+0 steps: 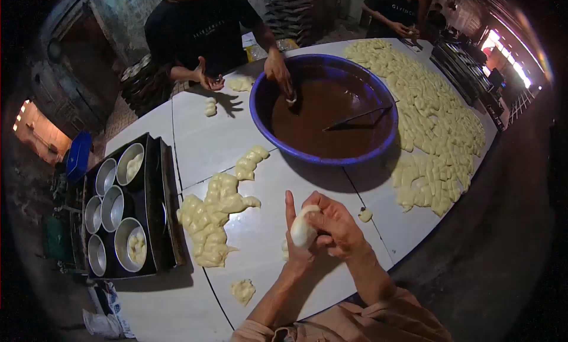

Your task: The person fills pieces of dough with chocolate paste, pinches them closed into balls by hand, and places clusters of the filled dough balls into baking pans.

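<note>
A smooth, pale piece of dough [303, 231] is held between my two hands above the front of the table. My left hand [300, 256] supports it from below, one finger stretched upward, its other fingers mostly hidden behind the dough. Bent over the dough's upper right side, the fingers of my right hand [338, 226] press and grip it. A small dough lump [365, 215] with a dark spot lies to the right of my hands. Left of them spreads a cluster of joined dough pieces [208, 218], and a flat scrap of dough [242, 291] sits nearer to me.
A blue basin [324, 160] of brown filling with a dark stick stands beyond my hands. Many dough pieces [438, 129] cover the right side. Round tins [112, 207], two with dough, sit on a black tray [148, 223]. Across the table, a person's hand [278, 70] reaches into the basin.
</note>
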### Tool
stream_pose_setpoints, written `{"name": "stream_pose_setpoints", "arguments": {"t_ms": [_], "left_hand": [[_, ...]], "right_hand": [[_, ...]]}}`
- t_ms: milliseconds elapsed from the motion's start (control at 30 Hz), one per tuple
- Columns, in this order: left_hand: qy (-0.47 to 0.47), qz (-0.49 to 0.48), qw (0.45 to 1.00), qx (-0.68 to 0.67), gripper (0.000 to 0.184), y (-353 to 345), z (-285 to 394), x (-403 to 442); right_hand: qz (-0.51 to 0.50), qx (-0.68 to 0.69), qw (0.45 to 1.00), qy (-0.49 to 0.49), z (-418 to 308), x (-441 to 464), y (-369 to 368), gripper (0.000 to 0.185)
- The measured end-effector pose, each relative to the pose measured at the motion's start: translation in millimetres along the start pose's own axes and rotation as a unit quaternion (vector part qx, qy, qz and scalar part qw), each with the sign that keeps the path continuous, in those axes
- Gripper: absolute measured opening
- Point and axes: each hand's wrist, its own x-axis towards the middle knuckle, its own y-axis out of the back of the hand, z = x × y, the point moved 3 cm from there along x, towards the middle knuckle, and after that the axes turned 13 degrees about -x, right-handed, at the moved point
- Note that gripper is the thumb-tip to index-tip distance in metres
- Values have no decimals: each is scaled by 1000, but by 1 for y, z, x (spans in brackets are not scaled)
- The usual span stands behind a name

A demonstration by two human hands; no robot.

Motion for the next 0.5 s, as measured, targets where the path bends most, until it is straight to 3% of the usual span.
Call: {"name": "stream_pose_setpoints", "arguments": {"t_ms": [33, 133, 167, 200, 267, 367, 500], "left_hand": [[54, -16, 998, 1, 126, 3, -7, -2], [169, 4, 985, -38, 96, 22, -1, -13], [181, 25, 983, 13, 81, 31, 5, -14], [174, 37, 983, 44, 62, 42, 11, -15], [229, 62, 962, 137, 49, 63, 18, -17], [234, 74, 960, 133, 44, 79, 20, -22], [247, 32, 952, 177, 40, 78, 33, -26]], "right_hand": [[24, -47, 998, 30, -11, 12, 5, 15], [86, -238, 958, 132, -47, 73, 64, 15], [97, -296, 944, 108, -53, 93, 85, 16], [117, -424, 896, 59, -61, 110, 100, 20], [53, -596, 801, 24, -67, 135, 112, 25], [-73, -750, 654, -66, -42, 166, 131, 29], [-95, -710, 695, -66, -48, 164, 126, 27]]}}
